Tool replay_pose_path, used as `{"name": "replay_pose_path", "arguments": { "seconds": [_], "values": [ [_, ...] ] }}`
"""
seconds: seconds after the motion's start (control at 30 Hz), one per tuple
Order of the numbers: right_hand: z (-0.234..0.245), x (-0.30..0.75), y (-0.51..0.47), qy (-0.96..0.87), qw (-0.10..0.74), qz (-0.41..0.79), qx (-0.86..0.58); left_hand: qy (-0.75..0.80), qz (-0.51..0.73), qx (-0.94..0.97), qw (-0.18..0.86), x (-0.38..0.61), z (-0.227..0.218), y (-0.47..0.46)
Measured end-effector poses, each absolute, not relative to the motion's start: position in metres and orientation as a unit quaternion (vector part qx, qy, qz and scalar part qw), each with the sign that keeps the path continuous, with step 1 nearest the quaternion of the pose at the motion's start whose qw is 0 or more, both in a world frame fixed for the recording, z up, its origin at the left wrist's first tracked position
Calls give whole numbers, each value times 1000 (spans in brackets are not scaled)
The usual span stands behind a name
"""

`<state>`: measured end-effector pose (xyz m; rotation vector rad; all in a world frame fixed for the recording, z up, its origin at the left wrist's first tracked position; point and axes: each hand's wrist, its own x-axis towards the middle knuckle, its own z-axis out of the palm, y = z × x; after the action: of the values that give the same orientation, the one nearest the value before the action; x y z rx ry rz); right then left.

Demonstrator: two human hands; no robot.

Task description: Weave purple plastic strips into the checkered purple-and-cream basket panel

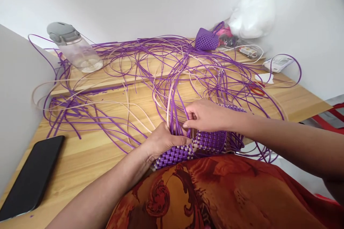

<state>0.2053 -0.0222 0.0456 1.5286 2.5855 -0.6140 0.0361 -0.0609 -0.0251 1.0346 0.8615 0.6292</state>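
A half-woven purple and cream basket rests at the table's front edge, against my lap. My left hand grips its rim, fingers closed around the weave and several upright strands. My right hand hovers just above it, fingers pinched on a purple strand that rises from the weave. Long purple and cream strands spread in loops over the wooden table.
A black phone lies at the front left. A clear bottle with a grey lid lies at the back left. A small purple woven pouch, a white plastic bag and small items sit back right. A grey panel bounds the left.
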Motion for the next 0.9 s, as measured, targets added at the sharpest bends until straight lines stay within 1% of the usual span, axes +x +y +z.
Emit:
{"name": "replay_pose_path", "arguments": {
  "seconds": [0.1, 0.23, 0.33, 0.4, 0.47, 0.5, 0.57, 0.63, 0.7, 0.77, 0.83, 0.9],
  "values": [
    [47, 214, -32, 853, 59, -180, 487, 407, 277, 478, 727, 36, -24, -60],
    [47, 218, -43, 827, 62, -208, 518, 424, 279, 512, 693, 35, -21, -61],
    [51, 223, -49, 830, 84, -221, 506, 415, 286, 524, 687, 34, -20, -62],
    [56, 232, -51, 832, 94, -202, 507, 395, 276, 522, 704, 35, -18, -64],
    [62, 243, -54, 823, 95, -150, 539, 367, 274, 516, 724, 36, -17, -65],
    [64, 248, -55, 815, 88, -113, 562, 355, 276, 514, 730, 37, -16, -65],
    [66, 254, -59, 805, 43, -23, 591, 343, 281, 512, 736, 37, -16, -65],
    [64, 253, -63, 828, -21, 34, 559, 347, 273, 514, 735, 37, -18, -65],
    [57, 247, -68, 881, -64, 8, 469, 348, 268, 520, 733, 36, -20, -64],
    [48, 239, -73, 915, -67, -67, 393, 340, 271, 522, 734, 36, -21, -64],
    [40, 232, -77, 920, -70, -96, 374, 325, 281, 518, 740, 36, -21, -63],
    [35, 230, -81, 917, -77, -87, 382, 312, 284, 507, 752, 37, -19, -63]
  ]
}}
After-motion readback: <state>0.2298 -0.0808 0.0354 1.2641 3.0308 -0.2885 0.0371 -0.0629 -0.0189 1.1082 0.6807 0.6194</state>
